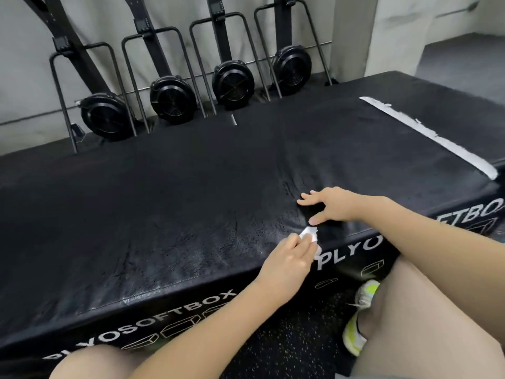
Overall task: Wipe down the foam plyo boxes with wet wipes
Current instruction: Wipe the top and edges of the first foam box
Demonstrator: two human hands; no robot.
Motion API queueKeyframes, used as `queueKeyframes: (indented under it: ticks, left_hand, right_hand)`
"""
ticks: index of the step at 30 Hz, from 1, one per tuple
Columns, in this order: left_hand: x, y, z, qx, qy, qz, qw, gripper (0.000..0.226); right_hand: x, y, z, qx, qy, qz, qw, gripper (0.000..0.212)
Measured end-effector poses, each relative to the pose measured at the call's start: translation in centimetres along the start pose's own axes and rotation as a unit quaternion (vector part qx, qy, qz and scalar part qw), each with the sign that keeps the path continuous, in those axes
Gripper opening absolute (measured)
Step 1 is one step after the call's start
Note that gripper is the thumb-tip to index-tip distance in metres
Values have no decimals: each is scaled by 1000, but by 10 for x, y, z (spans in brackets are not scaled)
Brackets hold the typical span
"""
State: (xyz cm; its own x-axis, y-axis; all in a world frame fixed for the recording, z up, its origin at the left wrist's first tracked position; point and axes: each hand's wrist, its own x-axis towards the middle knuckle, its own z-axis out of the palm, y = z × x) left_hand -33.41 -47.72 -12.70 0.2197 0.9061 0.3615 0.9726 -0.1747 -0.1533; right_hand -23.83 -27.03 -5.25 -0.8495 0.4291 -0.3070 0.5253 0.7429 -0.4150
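Left hand [284,265] (wipe [392,237] pinched) on box [164,203]

Four black fan-wheel machines [175,101] stand in a row against the grey wall [24,77]. Speckled black floor [287,337] below; a white-and-yellow sneaker [360,315] rests on it.

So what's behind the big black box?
Behind the plyo box stand four black fan machines against a grey wall. The box covers their feet and the floor there.

Grey wall [109,20], 4 black fan machines [173,101] leaning against it, speckled black floor [287,337]
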Motion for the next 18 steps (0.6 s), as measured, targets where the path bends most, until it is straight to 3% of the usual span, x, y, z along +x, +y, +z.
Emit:
queueKeyframes:
  ticks: [6,14,18]
  left_hand:
    - [40,-1,14,29,-23,-14,999,34]
    - [95,-116,19,50,-77,-93,991,19]
    - [127,-194,43,70,-85,-139,984,34]
  right_hand:
    - [8,35,-21,57,122,8,991,34]
    - [74,55,-42,18,110,-39,993,52]
    - [123,59,-60,-38,93,-60,993,58]
